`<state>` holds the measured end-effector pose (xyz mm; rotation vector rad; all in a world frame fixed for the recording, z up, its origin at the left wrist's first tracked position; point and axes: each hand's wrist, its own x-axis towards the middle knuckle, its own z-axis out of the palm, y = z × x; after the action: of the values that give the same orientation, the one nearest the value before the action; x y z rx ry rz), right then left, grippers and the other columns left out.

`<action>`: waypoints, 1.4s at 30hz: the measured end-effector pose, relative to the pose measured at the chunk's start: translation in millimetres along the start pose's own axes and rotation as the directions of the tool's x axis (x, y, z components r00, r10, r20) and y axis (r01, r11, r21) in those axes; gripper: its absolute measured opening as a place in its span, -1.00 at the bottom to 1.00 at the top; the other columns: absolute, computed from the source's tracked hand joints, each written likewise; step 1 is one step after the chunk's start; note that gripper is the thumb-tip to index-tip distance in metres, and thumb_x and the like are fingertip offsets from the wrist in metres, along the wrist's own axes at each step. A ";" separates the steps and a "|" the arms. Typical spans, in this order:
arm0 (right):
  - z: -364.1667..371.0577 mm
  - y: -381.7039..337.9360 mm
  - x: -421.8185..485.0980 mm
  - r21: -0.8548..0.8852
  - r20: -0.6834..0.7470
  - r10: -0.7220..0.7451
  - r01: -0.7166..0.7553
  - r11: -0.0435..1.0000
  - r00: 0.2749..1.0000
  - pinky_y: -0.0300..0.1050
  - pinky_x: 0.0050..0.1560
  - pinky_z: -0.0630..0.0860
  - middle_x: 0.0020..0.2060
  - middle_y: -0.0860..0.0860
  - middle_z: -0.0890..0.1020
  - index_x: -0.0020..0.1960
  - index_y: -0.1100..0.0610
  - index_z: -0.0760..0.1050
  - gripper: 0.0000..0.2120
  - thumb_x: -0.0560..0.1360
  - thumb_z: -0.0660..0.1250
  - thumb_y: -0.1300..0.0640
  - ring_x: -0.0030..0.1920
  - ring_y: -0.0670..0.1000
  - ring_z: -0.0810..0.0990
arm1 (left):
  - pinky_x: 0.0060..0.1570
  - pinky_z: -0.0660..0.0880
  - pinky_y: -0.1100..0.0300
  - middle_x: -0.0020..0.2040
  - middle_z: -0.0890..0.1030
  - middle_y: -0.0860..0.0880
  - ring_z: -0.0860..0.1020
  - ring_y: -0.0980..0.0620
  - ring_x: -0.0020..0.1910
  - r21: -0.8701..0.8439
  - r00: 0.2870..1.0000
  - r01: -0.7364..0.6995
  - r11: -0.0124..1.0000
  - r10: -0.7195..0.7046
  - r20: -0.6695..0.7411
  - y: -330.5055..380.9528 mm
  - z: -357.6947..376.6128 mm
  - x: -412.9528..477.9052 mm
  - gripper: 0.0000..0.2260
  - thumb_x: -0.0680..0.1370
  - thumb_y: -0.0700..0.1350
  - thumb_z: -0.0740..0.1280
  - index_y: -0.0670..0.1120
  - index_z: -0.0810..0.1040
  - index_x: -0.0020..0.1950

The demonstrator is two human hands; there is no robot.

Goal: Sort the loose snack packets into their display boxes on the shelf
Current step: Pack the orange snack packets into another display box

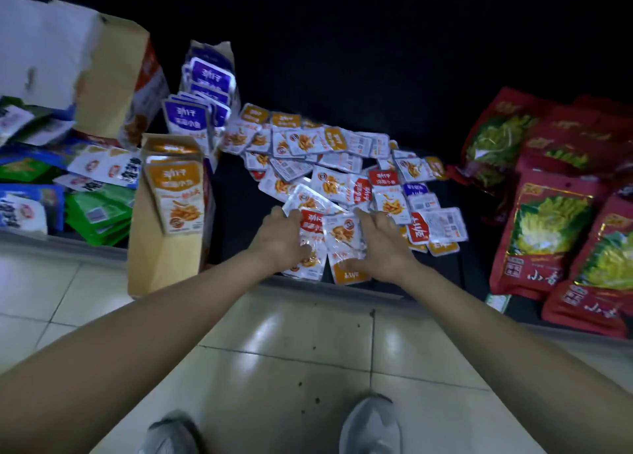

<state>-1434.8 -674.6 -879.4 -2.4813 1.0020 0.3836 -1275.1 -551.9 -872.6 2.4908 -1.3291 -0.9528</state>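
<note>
Head camera, arms first: how do they lie?

— Both bare forearms stretch forward and down, converging just right of the orange display box (171, 197). The left hand (281, 238) and right hand (383, 244) sit palm-down, close together, on the near edge of the pile of loose packets (342, 166).

— And the fingers?

— On the left hand they bend at the knuckles, tips hooked over the far edge of a red-topped packet (313, 224), with the thumb lying on its face. On the right hand they are fairly straight and laid flat on the packets, angled back toward the box. Its thumb presses an orange-ended packet (346, 272) that touches the red-topped one.

— Where is the stock?

— The pile spreads over the dark shelf (233, 214) from just right of the box, running further right and back. Orange, red and a few purple labels are mixed in it. The box stands upright at the shelf front with orange packets in it. Behind it a purple display box (209, 87) holds purple packets. Left of it lie green packets (99, 214), and well to its right, large red bags (548, 231). Nearer than the box are pale floor tiles (291, 333) and 2 grey shoes (370, 426).
</note>
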 end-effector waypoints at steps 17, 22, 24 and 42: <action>-38.0 1.1 6.5 0.950 -0.073 0.150 0.023 0.312 0.986 -0.17 -0.37 0.52 -0.14 0.08 0.62 0.23 0.13 0.35 -0.67 0.53 0.36 0.32 -0.39 -0.09 0.60 | -0.03 0.46 0.23 0.05 0.57 0.03 0.56 0.06 0.03 -0.565 0.985 -0.173 0.807 0.132 -0.113 20.7 7.8 3.9 -0.70 0.53 0.08 0.39 -0.04 0.53 0.18; -45.6 15.2 7.5 0.958 -0.005 0.167 -0.043 0.284 0.986 -0.08 -0.30 0.56 -0.11 0.13 0.65 0.07 0.04 0.43 -0.72 0.50 0.36 0.36 -0.27 0.06 0.63 | -0.13 0.58 0.15 -0.08 0.67 -0.11 0.62 0.00 -0.15 -0.889 0.987 -0.091 0.449 -0.077 -0.139 30.3 1.3 4.7 -0.80 0.47 -0.22 0.46 -0.20 0.56 0.06; -43.5 17.4 4.2 0.948 0.040 0.160 -0.089 0.307 0.986 -0.13 -0.29 0.59 -0.11 0.11 0.67 0.03 0.07 0.45 -0.73 0.46 0.40 0.37 -0.18 0.06 0.67 | -0.14 0.61 0.13 -0.04 0.66 -0.18 0.61 -0.07 -0.13 -0.989 0.986 -0.047 0.139 -0.150 -0.068 26.8 -3.2 6.0 -0.85 0.49 -0.23 0.44 -0.20 0.56 0.02; -7.3 42.3 9.4 -0.055 -0.089 0.118 -0.123 0.991 0.989 -0.02 0.33 0.22 0.33 0.07 0.25 0.53 0.00 0.19 -0.18 0.38 0.51 -0.04 0.34 0.11 0.20 | 0.05 0.54 -0.01 -0.09 0.56 0.02 0.59 0.02 -0.07 -0.976 0.921 -0.085 0.199 -0.358 -0.153 16.2 8.8 14.3 -0.70 0.54 -0.30 0.35 -0.10 0.34 0.19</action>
<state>-1457.5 -710.8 -889.1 -2.5167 1.1958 0.3519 -1285.7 -571.5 -879.2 1.5418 -0.1046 -0.8669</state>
